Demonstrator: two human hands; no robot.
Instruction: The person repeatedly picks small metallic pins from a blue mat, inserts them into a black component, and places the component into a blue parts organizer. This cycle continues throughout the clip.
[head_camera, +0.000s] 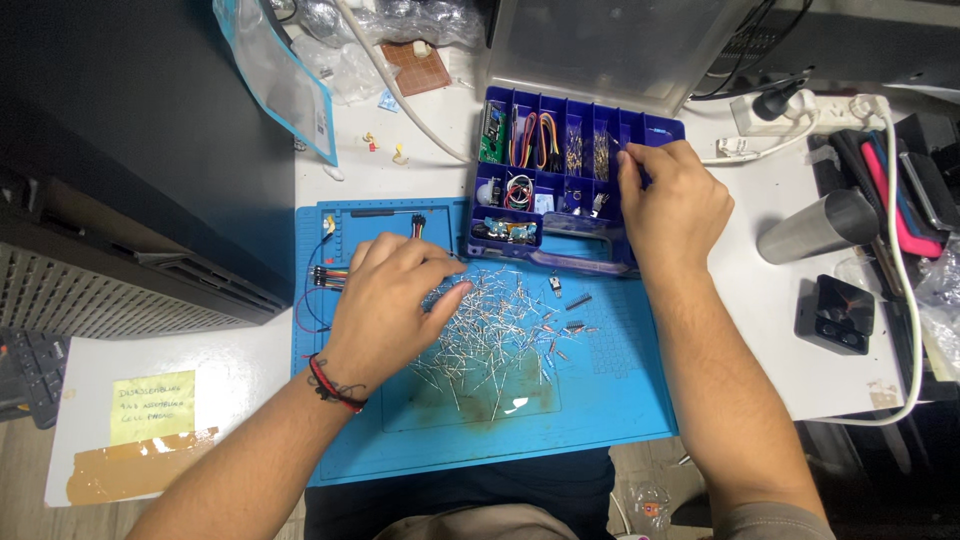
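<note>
Left grip (385, 300) pinches at the loose component pile (490, 335) just beside it; right grip (668, 195) pinches inside the blue organizer box (570, 180) beyond.

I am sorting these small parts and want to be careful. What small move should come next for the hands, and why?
Probably the right hand should let go into the compartment of the blue organizer box where its fingertips are, then come back. The left hand rests on the pile of loose metal-legged components, which is large and spread over the blue mat, so much seems unsorted.
</note>
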